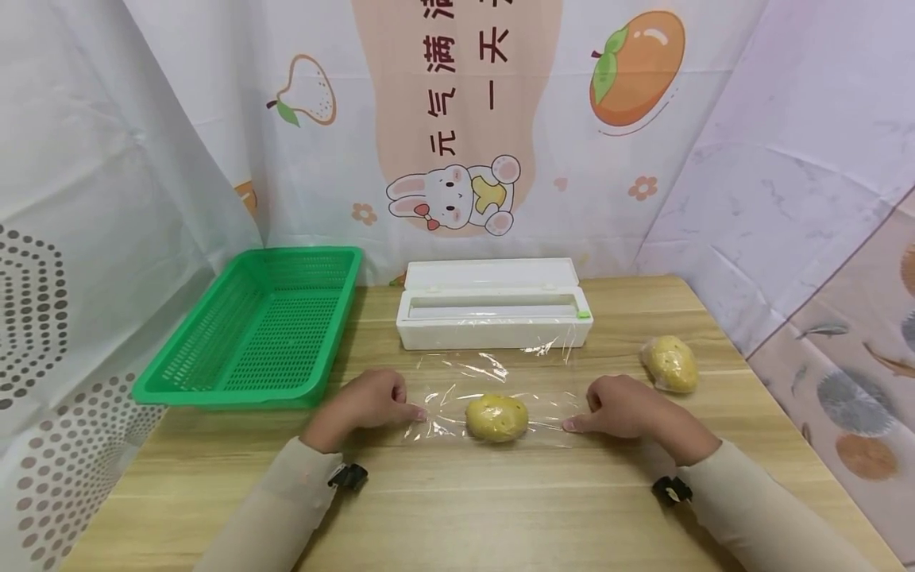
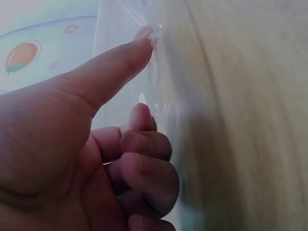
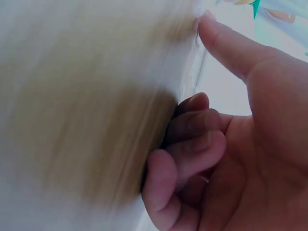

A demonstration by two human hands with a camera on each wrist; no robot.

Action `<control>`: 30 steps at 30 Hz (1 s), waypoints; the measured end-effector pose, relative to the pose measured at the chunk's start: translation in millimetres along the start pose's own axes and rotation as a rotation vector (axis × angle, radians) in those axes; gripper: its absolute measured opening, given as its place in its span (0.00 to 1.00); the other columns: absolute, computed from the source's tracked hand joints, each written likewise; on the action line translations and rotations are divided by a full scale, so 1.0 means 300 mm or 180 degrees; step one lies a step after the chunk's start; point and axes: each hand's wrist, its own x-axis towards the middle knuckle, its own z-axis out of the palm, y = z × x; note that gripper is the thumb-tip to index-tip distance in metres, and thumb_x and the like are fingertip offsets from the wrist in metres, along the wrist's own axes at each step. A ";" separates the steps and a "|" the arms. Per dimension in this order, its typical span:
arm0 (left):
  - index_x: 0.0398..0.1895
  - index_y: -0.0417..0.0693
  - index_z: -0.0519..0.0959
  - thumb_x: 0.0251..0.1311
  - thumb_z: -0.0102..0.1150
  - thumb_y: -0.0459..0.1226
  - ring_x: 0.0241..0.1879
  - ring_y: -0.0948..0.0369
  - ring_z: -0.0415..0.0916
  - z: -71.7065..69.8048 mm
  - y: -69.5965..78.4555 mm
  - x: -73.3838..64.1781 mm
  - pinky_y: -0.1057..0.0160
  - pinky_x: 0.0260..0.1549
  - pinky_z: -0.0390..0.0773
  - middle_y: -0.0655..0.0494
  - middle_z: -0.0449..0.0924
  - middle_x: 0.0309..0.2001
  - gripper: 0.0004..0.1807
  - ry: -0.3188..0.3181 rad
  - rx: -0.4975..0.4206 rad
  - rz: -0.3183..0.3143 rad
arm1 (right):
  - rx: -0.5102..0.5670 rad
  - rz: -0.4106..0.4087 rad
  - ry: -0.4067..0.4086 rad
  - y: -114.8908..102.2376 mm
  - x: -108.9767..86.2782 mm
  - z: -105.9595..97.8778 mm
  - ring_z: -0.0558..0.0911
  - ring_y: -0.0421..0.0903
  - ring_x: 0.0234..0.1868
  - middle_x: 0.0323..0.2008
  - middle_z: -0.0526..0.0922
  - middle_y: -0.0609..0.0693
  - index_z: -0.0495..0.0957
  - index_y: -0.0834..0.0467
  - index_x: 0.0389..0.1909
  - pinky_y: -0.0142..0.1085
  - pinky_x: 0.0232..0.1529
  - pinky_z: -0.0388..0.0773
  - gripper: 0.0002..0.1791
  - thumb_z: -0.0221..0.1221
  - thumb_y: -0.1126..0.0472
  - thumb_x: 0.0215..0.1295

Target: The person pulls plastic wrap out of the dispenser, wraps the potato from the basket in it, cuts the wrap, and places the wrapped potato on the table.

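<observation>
A yellow potato [image 1: 496,418] lies on the table with a sheet of clear cling film [image 1: 443,405] around it, the film spread out to both sides. My left hand [image 1: 379,399] touches the film's left side with a straight thumb [image 2: 120,65], and film creases run from the thumb tip. On the other side, my right hand [image 1: 623,407] has its thumb [image 3: 231,45] stretched out to the film's right edge. The remaining fingers of both hands are loosely bent, apart from the thumbs.
Behind the potato stands a white cling film box [image 1: 493,334] with its lid raised and a roll inside. A second potato [image 1: 670,364], wrapped in film, sits at the right. At the left is a green plastic basket [image 1: 314,389]. A printed curtain [image 1: 322,175] hangs behind the table.
</observation>
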 end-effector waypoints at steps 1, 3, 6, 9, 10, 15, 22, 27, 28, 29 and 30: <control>0.20 0.51 0.76 0.51 0.78 0.57 0.24 0.61 0.70 -0.002 0.000 -0.001 0.63 0.22 0.69 0.59 0.74 0.21 0.25 0.0003 -0.0046 0.0015 | 0.0026 -0.0015 -0.0004 0.003 0.000 0.000 0.69 0.42 0.21 0.16 0.69 0.43 0.72 0.51 0.17 0.37 0.24 0.66 0.32 0.70 0.27 0.52; 0.22 0.51 0.77 0.52 0.78 0.55 0.26 0.60 0.72 -0.010 0.000 -0.001 0.62 0.24 0.72 0.58 0.76 0.23 0.23 -0.0009 -0.0133 0.0056 | 0.0082 -0.0051 -0.0011 0.011 -0.001 -0.002 0.70 0.42 0.22 0.16 0.69 0.42 0.72 0.51 0.18 0.36 0.24 0.66 0.32 0.69 0.27 0.53; 0.24 0.50 0.77 0.53 0.78 0.52 0.28 0.59 0.74 -0.027 0.004 -0.004 0.61 0.26 0.74 0.57 0.78 0.25 0.21 -0.0037 -0.0215 0.0160 | 0.0207 -0.0115 -0.0042 0.022 -0.003 -0.010 0.71 0.42 0.23 0.17 0.70 0.42 0.72 0.50 0.19 0.35 0.25 0.66 0.31 0.69 0.28 0.54; 0.25 0.50 0.78 0.56 0.77 0.49 0.28 0.59 0.74 -0.038 0.010 -0.008 0.61 0.28 0.74 0.57 0.78 0.25 0.18 -0.0018 -0.0242 0.0267 | 0.0338 -0.0171 -0.0101 0.031 -0.007 -0.023 0.72 0.42 0.24 0.18 0.71 0.41 0.73 0.50 0.21 0.34 0.25 0.67 0.30 0.68 0.29 0.56; 0.25 0.51 0.78 0.57 0.76 0.48 0.28 0.60 0.74 -0.040 0.015 -0.012 0.61 0.28 0.75 0.58 0.78 0.25 0.17 0.0002 -0.0232 0.0305 | 0.0382 -0.0189 -0.0121 0.032 -0.010 -0.029 0.72 0.42 0.24 0.18 0.72 0.41 0.74 0.51 0.21 0.34 0.25 0.67 0.29 0.69 0.30 0.56; 0.25 0.55 0.77 0.60 0.74 0.44 0.27 0.62 0.72 -0.037 0.087 -0.040 0.61 0.28 0.74 0.60 0.75 0.23 0.14 0.0097 -0.0154 0.0565 | 0.0581 -0.0533 -0.0054 0.012 -0.028 -0.060 0.72 0.39 0.24 0.21 0.72 0.42 0.74 0.51 0.25 0.32 0.25 0.69 0.22 0.70 0.40 0.62; 0.28 0.57 0.78 0.57 0.74 0.40 0.30 0.65 0.73 -0.005 0.244 -0.094 0.65 0.32 0.76 0.64 0.77 0.27 0.10 0.0299 0.0353 0.1395 | 0.0732 -0.1210 0.0188 -0.111 -0.050 -0.068 0.75 0.39 0.27 0.24 0.75 0.40 0.76 0.47 0.28 0.31 0.29 0.74 0.13 0.73 0.55 0.61; 0.30 0.55 0.81 0.57 0.75 0.41 0.34 0.66 0.77 0.031 0.296 -0.118 0.68 0.36 0.78 0.62 0.82 0.33 0.09 0.0565 0.0620 0.1848 | 0.0665 -0.1544 0.0364 -0.197 -0.061 -0.044 0.79 0.42 0.32 0.28 0.78 0.39 0.79 0.48 0.30 0.35 0.35 0.79 0.11 0.74 0.63 0.59; 0.30 0.56 0.81 0.56 0.75 0.41 0.34 0.66 0.77 0.039 0.301 -0.121 0.68 0.35 0.78 0.63 0.82 0.33 0.09 0.0634 0.0660 0.1863 | 0.0640 -0.1603 0.0412 -0.212 -0.061 -0.038 0.79 0.42 0.33 0.29 0.80 0.39 0.80 0.49 0.31 0.36 0.36 0.80 0.11 0.74 0.63 0.59; 0.29 0.57 0.80 0.56 0.75 0.42 0.33 0.67 0.77 0.047 0.304 -0.123 0.69 0.34 0.77 0.64 0.82 0.32 0.09 0.0704 0.0711 0.1867 | 0.0615 -0.1658 0.0457 -0.226 -0.062 -0.032 0.80 0.41 0.34 0.30 0.80 0.40 0.81 0.49 0.32 0.37 0.37 0.81 0.10 0.74 0.63 0.58; 0.28 0.57 0.80 0.56 0.75 0.42 0.33 0.67 0.77 0.054 0.307 -0.124 0.69 0.34 0.77 0.64 0.81 0.32 0.09 0.0775 0.0759 0.1869 | 0.0586 -0.1712 0.0506 -0.239 -0.062 -0.026 0.80 0.41 0.35 0.31 0.81 0.40 0.81 0.50 0.33 0.37 0.39 0.82 0.10 0.75 0.63 0.58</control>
